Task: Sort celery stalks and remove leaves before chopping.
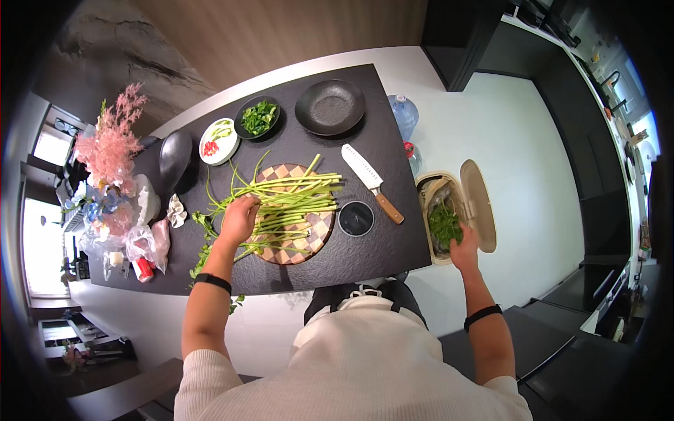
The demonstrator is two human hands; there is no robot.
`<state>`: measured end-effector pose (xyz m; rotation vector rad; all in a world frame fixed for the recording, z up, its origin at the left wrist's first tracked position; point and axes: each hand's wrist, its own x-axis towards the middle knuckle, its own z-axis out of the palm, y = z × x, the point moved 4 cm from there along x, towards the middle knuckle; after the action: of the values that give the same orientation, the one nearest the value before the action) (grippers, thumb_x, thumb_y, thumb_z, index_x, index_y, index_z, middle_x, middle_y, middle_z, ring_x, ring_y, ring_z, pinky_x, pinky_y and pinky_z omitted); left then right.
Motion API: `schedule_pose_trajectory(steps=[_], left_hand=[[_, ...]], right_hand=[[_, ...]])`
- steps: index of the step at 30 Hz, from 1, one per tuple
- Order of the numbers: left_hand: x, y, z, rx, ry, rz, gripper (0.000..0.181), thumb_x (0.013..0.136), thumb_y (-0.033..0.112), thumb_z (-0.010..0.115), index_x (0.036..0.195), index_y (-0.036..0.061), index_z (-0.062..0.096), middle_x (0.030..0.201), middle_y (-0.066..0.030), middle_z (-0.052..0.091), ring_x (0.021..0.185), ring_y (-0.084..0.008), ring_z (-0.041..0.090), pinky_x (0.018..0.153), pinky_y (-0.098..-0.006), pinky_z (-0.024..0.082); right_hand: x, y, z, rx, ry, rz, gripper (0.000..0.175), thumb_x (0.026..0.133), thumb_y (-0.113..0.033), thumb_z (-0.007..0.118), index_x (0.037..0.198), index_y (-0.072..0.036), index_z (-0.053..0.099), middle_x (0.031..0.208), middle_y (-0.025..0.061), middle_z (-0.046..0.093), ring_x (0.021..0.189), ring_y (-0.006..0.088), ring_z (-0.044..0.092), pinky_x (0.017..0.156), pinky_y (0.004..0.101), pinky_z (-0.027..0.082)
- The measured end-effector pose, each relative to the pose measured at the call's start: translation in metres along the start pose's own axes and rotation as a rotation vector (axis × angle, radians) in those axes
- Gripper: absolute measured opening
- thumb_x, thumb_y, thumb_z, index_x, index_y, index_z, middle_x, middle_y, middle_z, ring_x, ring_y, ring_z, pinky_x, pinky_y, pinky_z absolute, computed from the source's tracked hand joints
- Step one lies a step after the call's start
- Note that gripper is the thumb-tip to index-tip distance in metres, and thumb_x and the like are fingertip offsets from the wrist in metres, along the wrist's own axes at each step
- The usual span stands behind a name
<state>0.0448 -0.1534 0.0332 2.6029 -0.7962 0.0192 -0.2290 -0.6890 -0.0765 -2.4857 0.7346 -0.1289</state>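
Long green stalks (300,202), which look like thin celery, lie across a round checkered wooden cutting board (321,223). Curled over their left part is my left hand (241,218), fingers closed on some stalks. Leafy ends (202,255) of the stalks trail under my left forearm toward the counter's front edge. At the right, my right hand (465,247) reaches over an open beige trash bin (421,202) and grips a bunch of green leaves (444,222) at its mouth. A kitchen knife (371,179) with a wooden handle lies right of the board, near a round black disc (356,218).
Along the back stand an empty black plate (330,108), a black bowl (245,131) of chopped greens and a white dish (226,152) with chopped red and green pieces. Flowers (113,158) and plastic bags (142,242) occupy the left end. A water jug (404,116) stands beyond the counter.
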Motion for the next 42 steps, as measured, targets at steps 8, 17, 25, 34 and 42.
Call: schedule_pose_trajectory(steps=[8,17,25,34,42], left_hand=[[0.007,-0.051,0.026,0.125,0.186,-0.002,0.017,0.084,0.008,0.066,0.101,0.0076,0.069,0.093,-0.0154,0.064,0.089,-0.0375,0.061,0.08,-0.0446,0.05],[-0.086,-0.095,0.018,0.05,0.059,-0.194,0.008,0.083,0.009,0.065,0.09,0.0069,0.067,0.09,-0.0134,0.061,0.089,-0.0356,0.059,0.078,-0.0452,0.049],[-0.144,-0.102,0.026,0.137,0.124,-0.272,0.011,0.08,0.011,0.069,0.09,0.0103,0.068,0.103,-0.0071,0.059,0.101,-0.0297,0.055,0.086,-0.0438,0.045],[-0.125,-0.098,-0.042,0.102,0.066,0.023,0.013,0.081,0.012,0.07,0.092,0.0086,0.064,0.102,-0.0079,0.064,0.098,-0.0289,0.059,0.085,-0.041,0.047],[-0.059,-0.084,-0.128,-0.42,0.022,-0.342,0.014,0.094,0.009,0.062,0.102,-0.0017,0.059,0.096,-0.0113,0.071,0.09,-0.0219,0.069,0.083,-0.0338,0.052]], right_hand=[[-0.028,-0.044,0.029,-0.03,-0.127,0.063,0.051,0.081,-0.008,0.066,0.13,-0.004,0.053,0.13,0.0228,0.051,0.124,0.0413,0.045,0.107,0.0482,0.035],[-0.031,-0.148,0.063,0.038,-0.196,-0.05,0.048,0.085,-0.006,0.064,0.131,-0.005,0.054,0.133,0.021,0.052,0.125,0.039,0.047,0.108,0.0461,0.036],[-0.038,-0.209,0.091,0.167,-0.284,-0.133,0.044,0.084,-0.005,0.064,0.128,-0.006,0.058,0.128,0.0176,0.056,0.118,0.0346,0.054,0.088,0.0384,0.051],[-0.035,-0.231,0.094,0.23,-0.338,-0.083,0.041,0.085,-0.005,0.064,0.126,-0.006,0.059,0.126,0.0156,0.056,0.113,0.0283,0.058,0.087,0.0357,0.052],[-0.021,-0.28,0.076,0.549,-0.325,-0.101,0.037,0.092,-0.004,0.059,0.129,-0.002,0.058,0.124,0.0149,0.058,0.114,0.0209,0.058,0.089,0.03,0.053]])
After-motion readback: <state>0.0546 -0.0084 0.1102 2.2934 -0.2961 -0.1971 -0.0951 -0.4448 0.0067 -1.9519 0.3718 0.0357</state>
